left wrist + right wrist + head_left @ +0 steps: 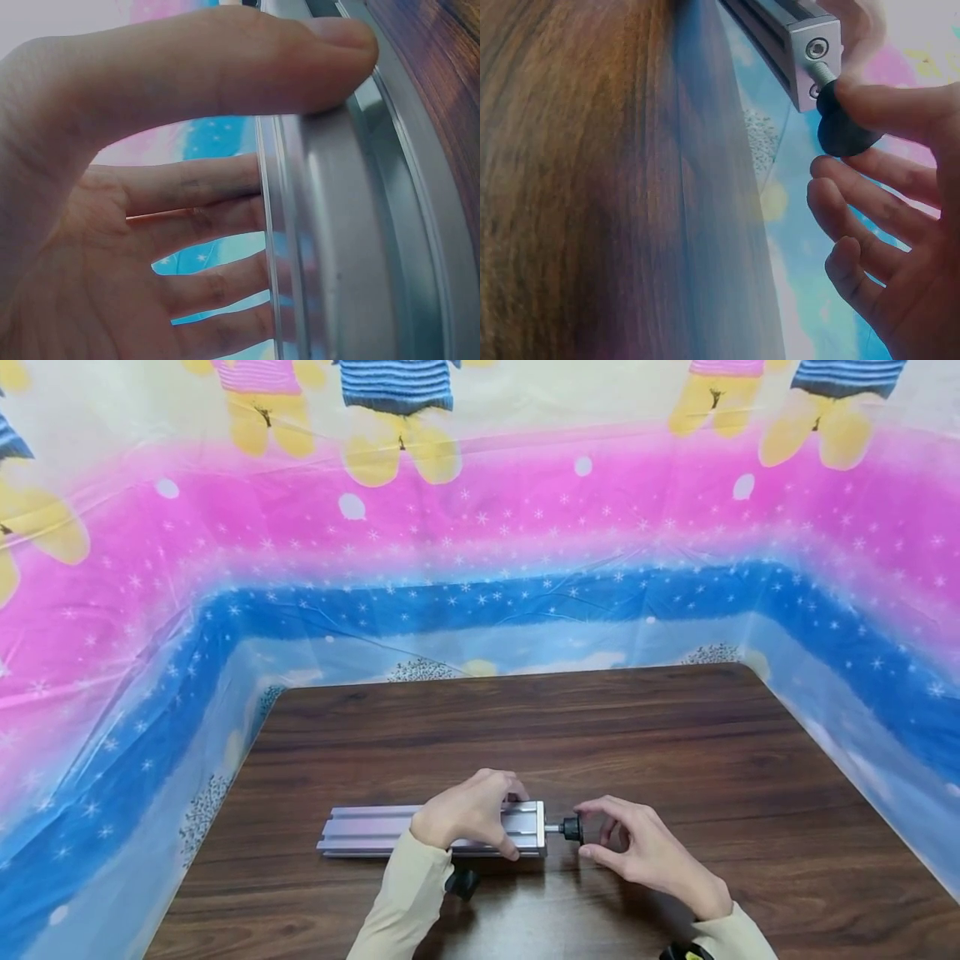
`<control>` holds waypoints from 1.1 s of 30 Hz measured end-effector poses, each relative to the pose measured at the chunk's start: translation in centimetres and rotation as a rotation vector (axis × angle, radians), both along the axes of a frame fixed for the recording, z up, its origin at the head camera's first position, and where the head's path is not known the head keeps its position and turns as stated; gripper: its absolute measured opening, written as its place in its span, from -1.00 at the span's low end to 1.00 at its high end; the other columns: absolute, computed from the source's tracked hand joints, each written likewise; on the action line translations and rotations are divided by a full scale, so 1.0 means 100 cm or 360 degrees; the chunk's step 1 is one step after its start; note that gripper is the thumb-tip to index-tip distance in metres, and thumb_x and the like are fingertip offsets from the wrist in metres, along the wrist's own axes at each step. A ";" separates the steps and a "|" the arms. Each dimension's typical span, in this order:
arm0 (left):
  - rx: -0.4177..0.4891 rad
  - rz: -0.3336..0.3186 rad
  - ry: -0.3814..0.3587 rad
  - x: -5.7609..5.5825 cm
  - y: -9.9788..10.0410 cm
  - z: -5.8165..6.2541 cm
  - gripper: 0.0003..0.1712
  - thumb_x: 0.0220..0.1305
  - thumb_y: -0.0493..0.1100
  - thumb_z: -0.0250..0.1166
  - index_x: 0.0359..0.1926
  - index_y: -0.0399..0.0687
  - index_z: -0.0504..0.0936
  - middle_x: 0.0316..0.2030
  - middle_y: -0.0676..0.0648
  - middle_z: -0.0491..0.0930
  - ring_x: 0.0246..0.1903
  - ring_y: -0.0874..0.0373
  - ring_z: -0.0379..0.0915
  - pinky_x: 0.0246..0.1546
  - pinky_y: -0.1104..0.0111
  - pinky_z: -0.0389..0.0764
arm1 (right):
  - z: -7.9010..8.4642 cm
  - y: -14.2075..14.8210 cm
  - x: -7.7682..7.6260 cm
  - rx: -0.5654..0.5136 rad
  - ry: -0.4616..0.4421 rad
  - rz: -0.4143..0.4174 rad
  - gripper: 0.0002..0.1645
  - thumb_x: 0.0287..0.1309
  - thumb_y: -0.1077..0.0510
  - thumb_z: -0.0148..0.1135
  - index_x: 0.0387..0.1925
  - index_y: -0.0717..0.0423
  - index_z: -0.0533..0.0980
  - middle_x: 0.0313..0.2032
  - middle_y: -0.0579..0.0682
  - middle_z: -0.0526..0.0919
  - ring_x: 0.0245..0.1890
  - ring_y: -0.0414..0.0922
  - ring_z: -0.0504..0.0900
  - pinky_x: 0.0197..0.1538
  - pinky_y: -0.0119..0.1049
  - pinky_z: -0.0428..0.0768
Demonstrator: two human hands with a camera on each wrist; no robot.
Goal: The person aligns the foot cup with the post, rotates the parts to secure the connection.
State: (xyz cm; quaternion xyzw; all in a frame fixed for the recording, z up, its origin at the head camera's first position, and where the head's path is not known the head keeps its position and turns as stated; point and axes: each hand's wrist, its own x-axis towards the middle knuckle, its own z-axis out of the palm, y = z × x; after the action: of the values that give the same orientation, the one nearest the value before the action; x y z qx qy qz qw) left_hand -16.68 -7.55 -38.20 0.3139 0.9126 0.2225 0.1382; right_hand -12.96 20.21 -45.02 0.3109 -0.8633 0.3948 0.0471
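A silver aluminium extrusion profile (367, 831) with grooves along it lies across the table. My left hand (468, 810) grips it near its right end, thumb on the near side and fingers over the far side. In the left wrist view the thumb (315, 64) presses on a metal edge. A threaded leveling foot (572, 829) with a black base sticks out of the end plate (804, 67). My right hand (648, 843) pinches the black base between thumb and index finger, its other fingers loosely bent. Part of the thread shows between base and plate.
The dark wood table (525, 718) carries the work near its front. A small black object (462, 883) shows beside the left sleeve, partly hidden by it. A patterned pink and blue cloth (480, 552) hangs behind the table and along its sides.
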 end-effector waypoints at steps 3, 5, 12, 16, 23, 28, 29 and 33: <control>0.0001 -0.0003 -0.0004 -0.001 -0.001 0.000 -0.35 -0.25 -0.09 0.69 -0.03 -0.09 0.71 -0.05 0.01 0.66 -0.08 0.12 0.47 -0.14 0.39 0.54 | 0.001 0.000 -0.001 0.0013 -0.0014 -0.0008 -0.56 0.19 0.06 0.45 0.11 -0.05 0.59 -0.20 -0.22 0.69 -0.46 -0.43 0.53 -0.47 -0.39 0.53; 0.0004 -0.0006 -0.0009 -0.001 0.000 0.000 -0.35 -0.24 -0.09 0.69 -0.02 -0.10 0.70 -0.08 0.02 0.66 -0.15 0.16 0.46 -0.18 0.42 0.54 | 0.001 -0.001 -0.002 0.0024 -0.0009 -0.0011 -0.64 0.23 0.05 0.41 0.05 -0.01 0.62 -0.25 -0.24 0.68 -0.45 -0.43 0.53 -0.47 -0.38 0.54; 0.0006 -0.0007 -0.0017 -0.002 0.000 0.001 -0.35 -0.24 -0.10 0.69 -0.02 -0.11 0.70 -0.12 0.05 0.64 -0.19 0.21 0.42 -0.20 0.44 0.52 | 0.001 -0.003 -0.005 0.0082 -0.0072 -0.0063 -0.83 0.37 0.03 0.26 -0.18 -0.02 0.70 -0.46 -0.31 0.67 -0.51 -0.45 0.52 -0.46 -0.43 0.52; 0.0009 -0.0005 -0.0030 -0.002 0.000 0.001 -0.34 -0.24 -0.10 0.69 -0.02 -0.11 0.70 -0.12 0.05 0.63 -0.21 0.22 0.41 -0.23 0.45 0.52 | 0.001 -0.004 -0.005 0.0121 -0.0154 -0.0075 -0.74 0.45 0.00 0.15 -0.31 -0.08 0.69 -0.51 -0.24 0.71 -0.59 -0.45 0.49 -0.52 -0.45 0.48; 0.0005 -0.0001 -0.0028 -0.002 -0.002 0.000 -0.34 -0.23 -0.09 0.69 -0.01 -0.11 0.69 -0.12 0.05 0.63 -0.14 0.17 0.44 -0.17 0.41 0.53 | 0.001 -0.006 -0.007 0.0149 -0.0204 -0.0084 -0.54 0.53 0.01 0.02 -0.53 -0.17 0.63 -0.61 -0.21 0.66 -0.64 -0.42 0.47 -0.55 -0.44 0.43; 0.0003 -0.0006 -0.0025 -0.002 -0.003 -0.001 -0.34 -0.23 -0.08 0.69 -0.01 -0.11 0.70 -0.11 0.05 0.63 -0.13 0.16 0.44 -0.16 0.41 0.54 | 0.002 -0.009 -0.007 0.0142 -0.0313 -0.0089 -0.41 0.57 -0.03 -0.09 -0.56 -0.06 0.67 -0.64 -0.27 0.68 -0.70 -0.34 0.52 -0.55 -0.40 0.47; -0.0002 0.0000 -0.0024 -0.002 -0.003 -0.001 -0.34 -0.23 -0.08 0.69 -0.01 -0.10 0.69 -0.11 0.05 0.63 -0.11 0.16 0.43 -0.15 0.41 0.53 | 0.003 -0.010 -0.007 0.0133 -0.0335 -0.0086 -0.38 0.59 -0.02 -0.12 -0.56 -0.04 0.68 -0.64 -0.28 0.68 -0.71 -0.31 0.52 -0.56 -0.39 0.48; 0.0007 -0.0004 -0.0026 -0.003 -0.003 -0.001 -0.33 -0.22 -0.08 0.69 0.00 -0.11 0.69 -0.09 0.04 0.65 -0.09 0.14 0.44 -0.14 0.40 0.54 | 0.004 -0.010 -0.006 0.0109 -0.0369 -0.0094 -0.36 0.61 0.02 -0.17 -0.53 0.02 0.69 -0.63 -0.25 0.69 -0.73 -0.27 0.51 -0.57 -0.36 0.50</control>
State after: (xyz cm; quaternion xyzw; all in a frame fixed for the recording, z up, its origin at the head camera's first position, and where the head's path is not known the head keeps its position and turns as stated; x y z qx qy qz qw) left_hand -16.98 -7.88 -38.32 0.3134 0.9106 0.2270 0.1453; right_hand -13.53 19.24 -44.59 0.2390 -0.8848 0.3967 -0.0521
